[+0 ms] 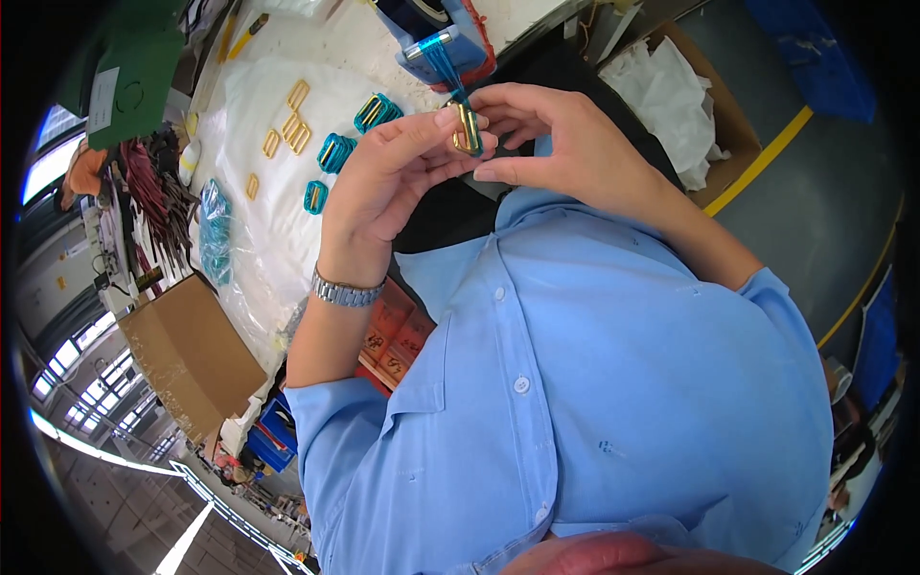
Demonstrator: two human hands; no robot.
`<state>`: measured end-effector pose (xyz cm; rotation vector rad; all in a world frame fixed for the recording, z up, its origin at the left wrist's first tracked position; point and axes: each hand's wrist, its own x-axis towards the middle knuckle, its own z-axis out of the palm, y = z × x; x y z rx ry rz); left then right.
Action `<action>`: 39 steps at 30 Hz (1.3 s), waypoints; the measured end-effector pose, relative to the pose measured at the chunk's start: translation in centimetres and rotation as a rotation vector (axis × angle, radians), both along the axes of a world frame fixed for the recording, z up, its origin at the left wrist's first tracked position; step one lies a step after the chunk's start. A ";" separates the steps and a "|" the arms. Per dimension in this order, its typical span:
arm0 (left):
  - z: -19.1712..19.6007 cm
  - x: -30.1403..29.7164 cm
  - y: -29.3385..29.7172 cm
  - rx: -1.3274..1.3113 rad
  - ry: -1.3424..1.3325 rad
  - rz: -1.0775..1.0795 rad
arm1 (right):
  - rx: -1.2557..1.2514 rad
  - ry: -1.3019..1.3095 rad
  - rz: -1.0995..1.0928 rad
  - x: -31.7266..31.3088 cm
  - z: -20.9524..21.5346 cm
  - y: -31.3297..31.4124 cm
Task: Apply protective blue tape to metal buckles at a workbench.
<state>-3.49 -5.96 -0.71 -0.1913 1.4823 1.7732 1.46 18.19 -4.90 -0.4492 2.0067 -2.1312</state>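
Observation:
My left hand, with a metal watch at its wrist, is closed in a pinch on a gold buckle partly covered in blue film. A strip of blue tape runs from the tape dispenser down to this buckle. My right hand curves around the other side, thumb and fingers apart. Its index fingertip is at the tape where it meets the buckle; whether it presses there is hidden. Beside my left hand lie three blue-wrapped buckles. Several bare gold buckles lie farther left.
Clear plastic sheeting covers part of the white table. A blue plastic-wrapped bundle and dark red strips lie left. A brown cardboard box stands near left; another box with white wrapping sits right.

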 end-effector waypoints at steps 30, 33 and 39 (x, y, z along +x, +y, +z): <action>-2.4 4.8 3.9 -0.606 1.416 0.264 | -0.180 -0.141 -0.129 -1.0 1.8 -3.0; -2.0 4.9 3.9 -0.608 1.454 0.274 | -0.197 -0.153 -0.153 -0.1 2.4 -3.1; 0.3 4.6 3.2 -0.566 1.122 0.136 | -0.081 -0.244 -0.058 1.7 2.3 -2.7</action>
